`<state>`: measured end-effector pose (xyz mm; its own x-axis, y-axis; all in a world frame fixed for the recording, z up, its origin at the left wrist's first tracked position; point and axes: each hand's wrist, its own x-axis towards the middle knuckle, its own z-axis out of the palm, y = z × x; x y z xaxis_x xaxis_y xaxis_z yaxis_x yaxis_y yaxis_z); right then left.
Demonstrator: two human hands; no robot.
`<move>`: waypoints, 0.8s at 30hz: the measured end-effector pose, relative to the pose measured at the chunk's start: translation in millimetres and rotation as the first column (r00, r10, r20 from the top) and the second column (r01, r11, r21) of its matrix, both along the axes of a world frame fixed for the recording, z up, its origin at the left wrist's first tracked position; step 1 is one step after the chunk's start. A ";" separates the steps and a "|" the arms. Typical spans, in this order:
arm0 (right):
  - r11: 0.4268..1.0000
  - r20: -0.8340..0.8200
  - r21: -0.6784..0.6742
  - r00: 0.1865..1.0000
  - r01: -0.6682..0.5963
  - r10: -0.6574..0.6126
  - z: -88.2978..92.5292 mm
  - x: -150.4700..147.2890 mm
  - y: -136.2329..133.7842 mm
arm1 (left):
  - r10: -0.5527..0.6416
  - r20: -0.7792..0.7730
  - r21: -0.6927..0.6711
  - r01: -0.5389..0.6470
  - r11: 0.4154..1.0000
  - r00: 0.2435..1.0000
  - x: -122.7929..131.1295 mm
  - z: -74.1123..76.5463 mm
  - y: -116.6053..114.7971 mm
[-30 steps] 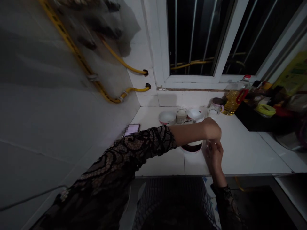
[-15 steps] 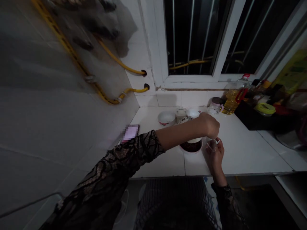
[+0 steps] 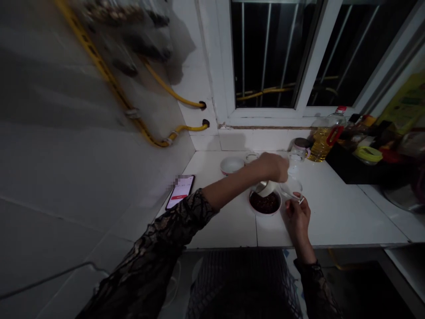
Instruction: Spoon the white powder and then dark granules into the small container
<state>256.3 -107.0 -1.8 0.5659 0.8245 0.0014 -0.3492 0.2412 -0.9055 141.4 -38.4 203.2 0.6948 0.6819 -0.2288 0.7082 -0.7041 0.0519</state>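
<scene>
My left hand [image 3: 275, 167] reaches across to the right, closed, back turned up. Its fingers are hidden, so what it holds cannot be made out. Below its wrist a pale, partly shiny vessel [image 3: 266, 189] shows over the far rim of a bowl [image 3: 265, 214]; whether the hand touches it is unclear. Dark reddish-brown contents [image 3: 264, 202] with light specks fill that bowl. Right of it, my right hand [image 3: 299, 215] pinches a clear shallow container [image 3: 291, 187] by what looks like a short white handle, just under my left hand.
A white bowl [image 3: 231, 165] and a partly hidden jar [image 3: 251, 157] stand behind my left forearm. A phone [image 3: 181, 192] lies at the left wall. Toward the window are a lidded glass jar [image 3: 299, 149], an oil bottle [image 3: 322, 141] and a black rack [image 3: 348, 165] of condiments.
My left hand has moved left and slightly up, away from my right fingers. More of the dark-filled bowl and the clear container now shows. The view has shifted slightly.
</scene>
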 end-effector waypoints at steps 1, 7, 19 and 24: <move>1.000 -0.002 -0.011 1.000 -0.002 0.002 0.2 0.0 -0.9 | 0.004 0.033 0.015 -0.005 1.000 0.999 -8.3 3.7 2.9; 0.996 -0.026 -0.084 0.999 -0.030 0.028 -0.7 -0.2 -2.4 | 0.117 0.535 -0.259 0.030 0.965 0.837 -83.5 -5.8 24.9; 0.992 0.060 -0.115 0.996 -0.054 0.061 -2.4 2.1 -4.8 | 0.568 0.823 -0.557 0.165 0.814 -0.022 -159.4 -116.3 35.9; 0.991 0.057 -0.120 0.996 -0.056 0.064 -5.0 2.0 -3.3 | 0.667 0.738 -0.628 0.258 0.734 -0.104 -167.2 -139.6 45.3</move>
